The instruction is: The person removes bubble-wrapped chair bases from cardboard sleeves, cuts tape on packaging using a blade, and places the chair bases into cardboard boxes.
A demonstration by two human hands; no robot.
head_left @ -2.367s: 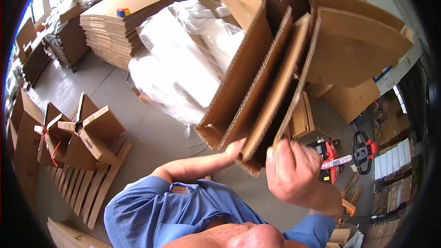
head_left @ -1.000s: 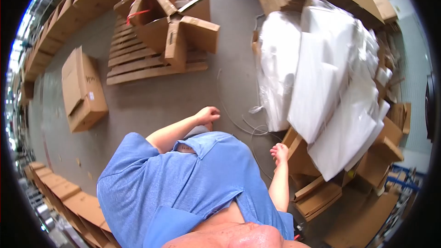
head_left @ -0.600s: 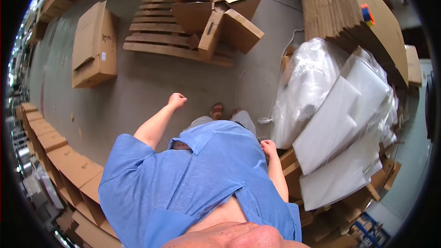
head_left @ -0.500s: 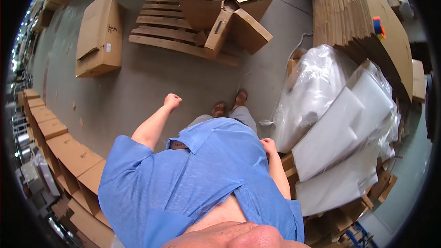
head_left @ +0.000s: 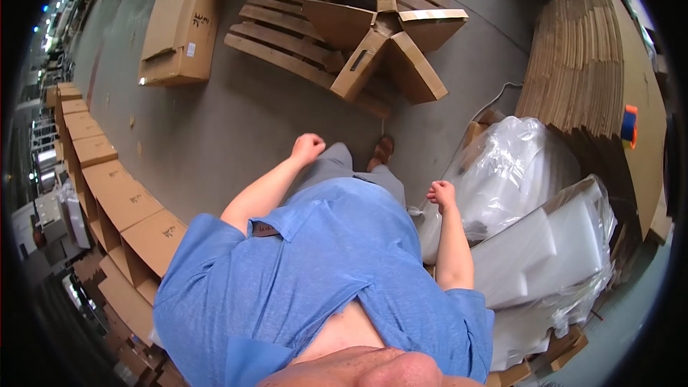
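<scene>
My left hand (head_left: 308, 147) hangs in front of my thigh, its fingers loosely curled with nothing seen in them. On the other side, my right hand (head_left: 441, 193) is raised with its fingers curled in, also with nothing visible in it. It appears close to a clear plastic bag of white packing material (head_left: 505, 172); I cannot tell whether they touch. Ahead of my feet, an open brown carton (head_left: 387, 36) with its flaps spread out rests on a wooden pallet (head_left: 276, 39).
A closed carton (head_left: 179, 25) stands on the floor ahead to the left. Brown boxes (head_left: 118, 179) line my left side. To the right are a tall stack of flattened cardboard (head_left: 573, 57), an orange-and-blue tape roll (head_left: 630, 127) and bagged white foam sheets (head_left: 545, 244).
The pallet and open carton now appear nearer and further right in view. My right hand has swung up and forward from beside my hip. My left hand has moved inward, and my legs have stepped.
</scene>
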